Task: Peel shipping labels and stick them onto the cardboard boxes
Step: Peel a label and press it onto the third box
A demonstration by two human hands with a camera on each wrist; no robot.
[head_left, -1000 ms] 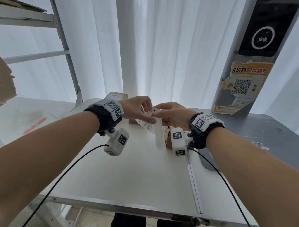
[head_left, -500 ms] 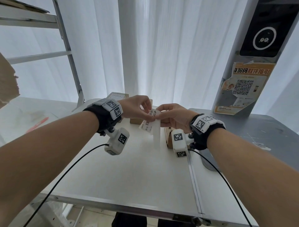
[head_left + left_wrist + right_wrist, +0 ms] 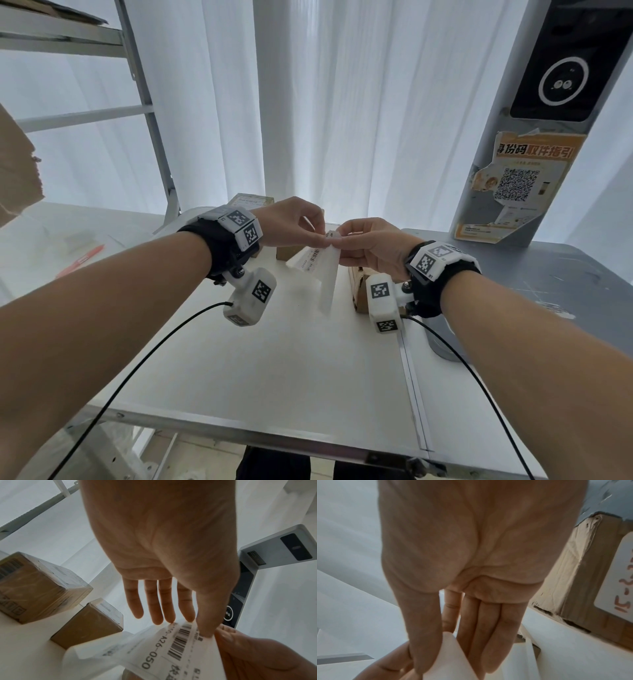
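1. Left hand [image 3: 291,222]: at frame centre in the head view, raised above the white table [image 3: 274,359]. Thumb and forefinger pinch the upper corner of the shipping label [image 3: 313,262]; the other fingers hang loosely extended in the left wrist view.
2. Right hand [image 3: 370,245]: just right of centre, fingertips meeting the left hand's. Its thumb and fingers pinch the top of the backing strip [image 3: 329,284], which hangs downward, white and blank.
3. The shipping label: held in the air between both hands, printed face with barcode [image 3: 180,643] and "A26-050" legible in the left wrist view. It splays to the left of the backing strip, joined to it only at the top.
4. Cardboard boxes: two [image 3: 34,586] [image 3: 91,623] stand on the table at left in the left wrist view, both already bearing labels. A third box [image 3: 583,577], marked with a white sticker with red writing, sits at right in the right wrist view.
5. Surroundings: grey kiosk post [image 3: 534,137] with QR poster, upper right of head view.
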